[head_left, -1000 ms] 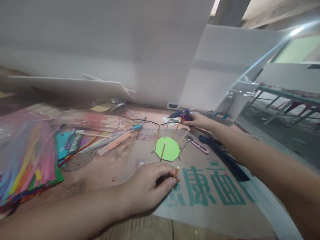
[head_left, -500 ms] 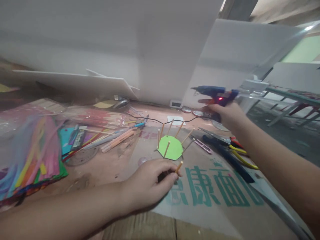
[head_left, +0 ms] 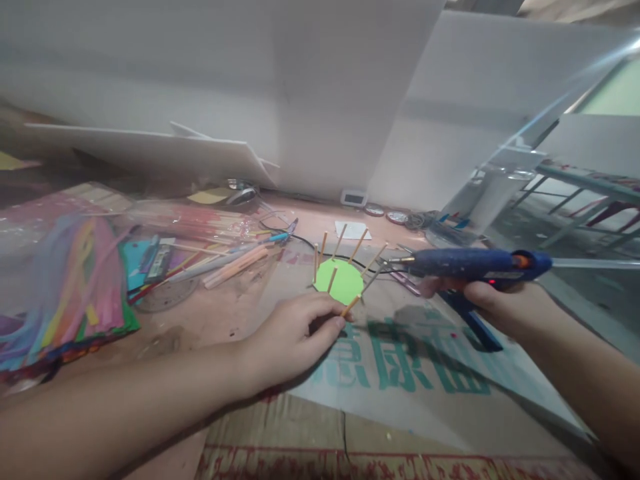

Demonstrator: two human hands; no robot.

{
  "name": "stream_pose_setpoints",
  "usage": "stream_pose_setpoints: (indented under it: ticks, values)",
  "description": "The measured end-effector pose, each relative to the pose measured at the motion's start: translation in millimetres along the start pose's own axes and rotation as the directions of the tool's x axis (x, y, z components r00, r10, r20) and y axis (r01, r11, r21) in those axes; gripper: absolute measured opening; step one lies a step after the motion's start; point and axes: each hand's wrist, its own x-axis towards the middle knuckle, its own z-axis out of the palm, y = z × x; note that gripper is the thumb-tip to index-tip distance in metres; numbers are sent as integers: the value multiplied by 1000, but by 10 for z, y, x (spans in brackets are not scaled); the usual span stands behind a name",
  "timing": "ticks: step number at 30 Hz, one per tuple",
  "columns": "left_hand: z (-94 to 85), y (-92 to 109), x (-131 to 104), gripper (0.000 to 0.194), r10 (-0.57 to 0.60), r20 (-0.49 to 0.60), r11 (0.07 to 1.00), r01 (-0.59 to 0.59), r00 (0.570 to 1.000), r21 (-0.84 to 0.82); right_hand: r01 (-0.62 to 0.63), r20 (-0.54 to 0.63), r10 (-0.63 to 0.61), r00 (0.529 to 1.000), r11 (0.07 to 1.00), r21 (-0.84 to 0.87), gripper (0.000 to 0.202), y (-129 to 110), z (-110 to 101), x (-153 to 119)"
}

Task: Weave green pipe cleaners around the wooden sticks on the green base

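My left hand is closed, pinching a short wooden stick between thumb and fingers at the near edge of a green disc. The stick leans to the right; its lower end is hidden by my fingers. Several similar sticks stand around the disc's edge, some tilted outward. My right hand grips a blue hot glue gun with a red light on. Its nozzle points left, just right of the disc, and a clear glue stick juts from its back.
Under the disc lies a translucent sheet with green characters. At left are colourful strips, bagged sticks and pens. A small white display stands behind, before white boards. A pink cutter lies partly behind the gun.
My right hand has brought the glue gun down from above the table's back, with its nozzle now level beside the disc. The stick in my left hand leans more and sits closer to the disc.
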Motion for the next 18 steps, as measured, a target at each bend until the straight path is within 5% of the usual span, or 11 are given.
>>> stream_pose_setpoints:
  ticks: [5,18]
  values:
    - [-4,-27,8,22,0,27,1000,-1,1000,14,124,105,-118,987,991,-54,41,-144,98,-18]
    - [9,-67,-7,24,50,29,998,-50,998,27,127,90,-114,989,978,-167,58,-280,167,-53]
